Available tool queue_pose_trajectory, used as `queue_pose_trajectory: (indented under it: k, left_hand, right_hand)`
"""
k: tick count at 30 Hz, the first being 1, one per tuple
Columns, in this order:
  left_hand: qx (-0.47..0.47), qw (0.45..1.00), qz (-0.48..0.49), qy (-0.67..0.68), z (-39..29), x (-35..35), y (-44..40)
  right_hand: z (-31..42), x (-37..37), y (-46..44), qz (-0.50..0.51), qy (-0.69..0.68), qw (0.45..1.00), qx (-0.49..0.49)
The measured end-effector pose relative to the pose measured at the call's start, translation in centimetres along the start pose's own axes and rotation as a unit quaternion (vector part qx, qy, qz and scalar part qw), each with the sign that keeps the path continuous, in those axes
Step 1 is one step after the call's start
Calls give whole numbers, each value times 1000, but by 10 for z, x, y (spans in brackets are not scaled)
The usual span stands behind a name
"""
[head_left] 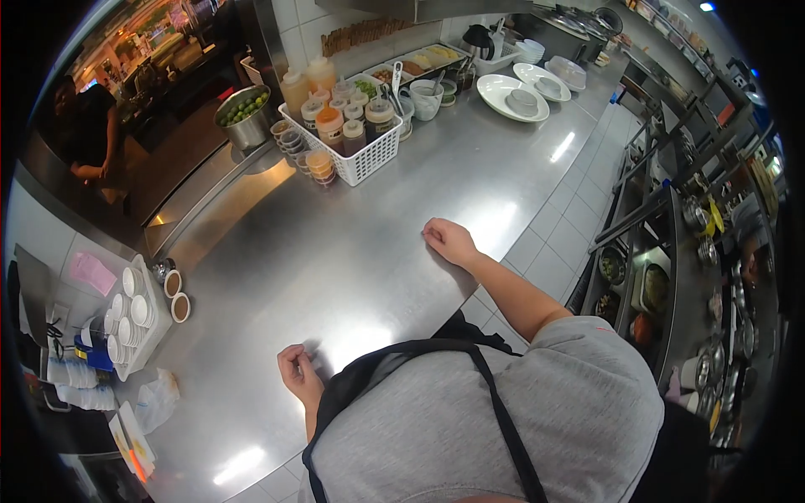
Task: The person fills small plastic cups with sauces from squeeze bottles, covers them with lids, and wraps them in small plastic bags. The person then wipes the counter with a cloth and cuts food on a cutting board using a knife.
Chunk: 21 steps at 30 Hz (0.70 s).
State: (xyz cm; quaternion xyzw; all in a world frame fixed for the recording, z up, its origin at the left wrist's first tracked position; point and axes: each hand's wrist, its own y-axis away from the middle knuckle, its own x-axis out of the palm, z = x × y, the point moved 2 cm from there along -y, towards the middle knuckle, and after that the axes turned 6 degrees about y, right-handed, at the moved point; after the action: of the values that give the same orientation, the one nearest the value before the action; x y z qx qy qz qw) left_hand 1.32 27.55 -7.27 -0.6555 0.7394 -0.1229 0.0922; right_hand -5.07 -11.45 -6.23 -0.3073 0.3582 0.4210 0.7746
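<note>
My right hand (pixel 450 241) rests on the steel counter (pixel 377 218), its fingers curled into a loose fist with nothing visible in it. Close to my body, at the near edge of the same counter, my left hand (pixel 299 375) is also curled closed, and no object shows in it. Neither hand touches a utensil or dish. Ahead of the right hand stands a white plastic basket (pixel 369 161) full of squeeze bottles. The nearest things to the left hand are a crumpled clear plastic bag (pixel 157 401) and two small cups of brown sauce (pixel 180 307).
Large white plates (pixel 495 94) and a metal pot of green limes (pixel 244 115) stand toward the back. At left are a tray of small white cups (pixel 132 318) and an orange-handled knife (pixel 134 459) on a white board. Shelving (pixel 662 226) lines the right. Another person (pixel 88 126) stands beyond the pass.
</note>
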Motion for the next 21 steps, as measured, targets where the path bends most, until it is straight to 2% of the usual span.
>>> queue_pose_trajectory:
  k: [6, 7, 8, 9, 10, 12, 14, 16, 17, 19, 20, 21]
  left_hand:
    - [36, 998, -3, -45, -2, 90, -25]
    - [53, 997, 5, -61, -3, 110, -25]
    - [54, 996, -2, -64, -2, 132, -24]
    - [50, 997, -22, -62, -2, 157, -27]
    - [43, 996, -36, -63, -5, 178, -27]
    - [42, 998, -27, -42, -9, 225, -24]
    - [33, 999, -3, -22, -10, 262, -17]
    - [32, 998, 35, -33, -17, 293, -13]
    - [35, 998, 34, -33, -18, 305, -11]
    - [19, 998, 66, 2, -13, 321, -10]
    - [21, 996, 83, -5, -10, 318, -11]
    - [11, 996, 93, -9, -4, 318, -13]
  right_hand:
    - [-50, -14, -57, 150, -52, 986, -59]
    - [-58, -14, -62, 222, -186, 957, -13]
    - [-68, -17, -71, 284, -312, 906, 33]
    - [-77, -22, -79, 334, -323, 885, 34]
    - [-89, -30, -85, 335, -328, 883, 35]
    - [-110, -43, -91, 408, -343, 846, 27]
    - [-134, -62, -100, 408, -323, 854, 5]
    - [-161, -85, -108, 342, -279, 898, 4]
    - [-174, -99, -112, 341, -279, 898, 1]
    - [-204, -128, -115, 243, -230, 942, 24]
    - [-207, -140, -114, 217, -280, 934, 42]
    - [-212, -148, -114, 182, -272, 944, 35]
